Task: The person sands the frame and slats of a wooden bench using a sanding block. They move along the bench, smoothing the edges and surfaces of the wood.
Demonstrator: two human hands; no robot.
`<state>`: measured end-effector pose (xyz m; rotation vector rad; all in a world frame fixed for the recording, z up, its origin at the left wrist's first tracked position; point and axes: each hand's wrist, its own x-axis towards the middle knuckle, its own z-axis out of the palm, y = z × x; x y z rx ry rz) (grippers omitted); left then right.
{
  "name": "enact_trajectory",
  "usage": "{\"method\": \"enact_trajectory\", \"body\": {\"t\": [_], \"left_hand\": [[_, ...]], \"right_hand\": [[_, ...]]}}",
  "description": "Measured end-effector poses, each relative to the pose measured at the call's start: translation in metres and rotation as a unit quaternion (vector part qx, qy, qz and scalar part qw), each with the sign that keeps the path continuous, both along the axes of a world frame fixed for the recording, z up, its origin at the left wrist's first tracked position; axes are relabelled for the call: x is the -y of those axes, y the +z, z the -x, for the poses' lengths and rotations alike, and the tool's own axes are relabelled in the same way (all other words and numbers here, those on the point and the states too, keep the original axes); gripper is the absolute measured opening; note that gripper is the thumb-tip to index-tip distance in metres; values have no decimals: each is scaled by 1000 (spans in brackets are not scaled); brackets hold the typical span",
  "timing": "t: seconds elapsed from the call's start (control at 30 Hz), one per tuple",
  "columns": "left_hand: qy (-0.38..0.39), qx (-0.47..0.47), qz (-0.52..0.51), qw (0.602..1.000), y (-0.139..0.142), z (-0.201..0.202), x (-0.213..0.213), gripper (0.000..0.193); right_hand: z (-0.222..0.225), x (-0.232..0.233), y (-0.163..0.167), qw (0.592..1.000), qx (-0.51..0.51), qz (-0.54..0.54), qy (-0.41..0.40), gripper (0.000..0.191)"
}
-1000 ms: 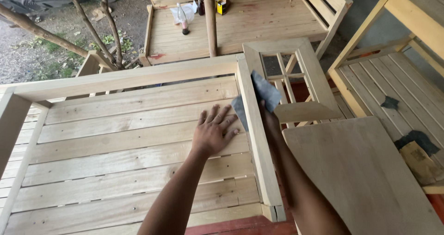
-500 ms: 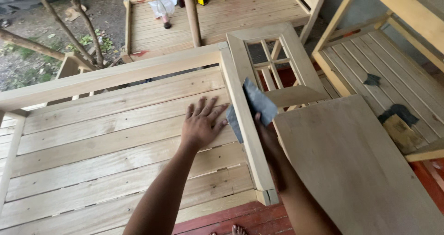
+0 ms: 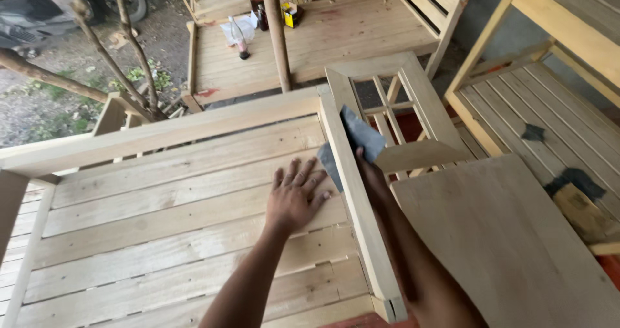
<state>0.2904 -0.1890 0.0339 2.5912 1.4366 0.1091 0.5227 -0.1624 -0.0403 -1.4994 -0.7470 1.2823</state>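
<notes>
My left hand (image 3: 295,195) lies flat with fingers spread on the pale wooden slats (image 3: 161,225) of a slatted frame, just left of its raised side rail (image 3: 355,199). My right hand (image 3: 371,176) is on the other side of that rail, pressing a folded sheet of grey sandpaper (image 3: 354,141) that wraps over the rail's top edge. Most of the right hand's fingers are hidden behind the rail and the paper.
A small wooden lattice frame (image 3: 394,108) stands beyond the rail. A flat wooden board (image 3: 504,237) lies at right. Another slatted frame (image 3: 542,108) with a brush (image 3: 578,202) is far right. A wooden platform (image 3: 323,37) with bottles (image 3: 239,37), a post and branches are behind.
The view has shifted slightly. Both hands stay at the rail, with the sandpaper moved a little along it.
</notes>
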Motion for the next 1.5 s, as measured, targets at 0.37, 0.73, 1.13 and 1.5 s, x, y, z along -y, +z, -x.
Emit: {"method": "enact_trajectory", "body": {"t": [0.37, 0.73, 1.13, 1.5], "left_hand": [[-6, 16, -13, 1000, -2, -1, 1, 59], [-7, 13, -19, 1000, -9, -3, 0, 60], [4, 9, -19, 1000, -8, -1, -1, 60], [7, 6, -20, 1000, -6, 3, -1, 62]], "right_hand": [[3, -29, 9, 997, -73, -11, 17, 74], [12, 228, -30, 952, -304, -2, -27, 60], [11, 129, -7, 968, -246, -43, 18, 63], [21, 196, -8, 930, -367, -16, 14, 62]]}}
